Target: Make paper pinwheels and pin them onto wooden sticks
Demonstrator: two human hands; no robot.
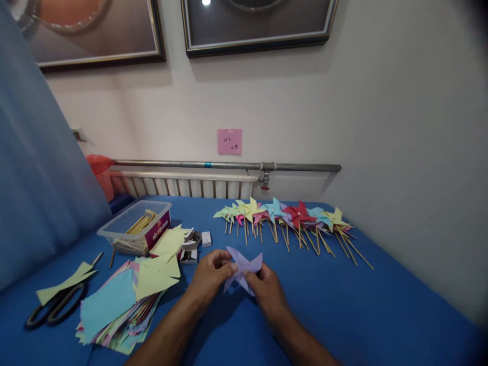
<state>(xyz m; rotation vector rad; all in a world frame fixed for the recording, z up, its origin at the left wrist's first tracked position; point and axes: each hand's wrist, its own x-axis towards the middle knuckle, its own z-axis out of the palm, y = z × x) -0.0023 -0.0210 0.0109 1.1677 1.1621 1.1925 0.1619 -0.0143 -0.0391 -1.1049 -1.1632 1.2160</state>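
Observation:
A purple paper pinwheel [244, 265] with folded blades is held up between both hands, above the blue tabletop. My left hand [213, 274] pinches its left side, thumb pressed near the centre. On the right side, my right hand [267, 292] grips it with the thumb also close to the middle. No stick shows on this pinwheel; its back is hidden by the fingers. To the left lies a stack of coloured paper pieces [110, 300], with pale yellow sheets [158, 277] on top. Small open boxes of metal pins [189, 254] stand just beyond my left hand.
Finished pinwheels on sticks [299, 213] lie in a row at the back right. A clear plastic box [133, 229] holds wooden sticks. Black-handled scissors [66, 305] lie far left under a yellow paper strip [66, 283]. A radiator [183, 185] and wall border the table [343, 305].

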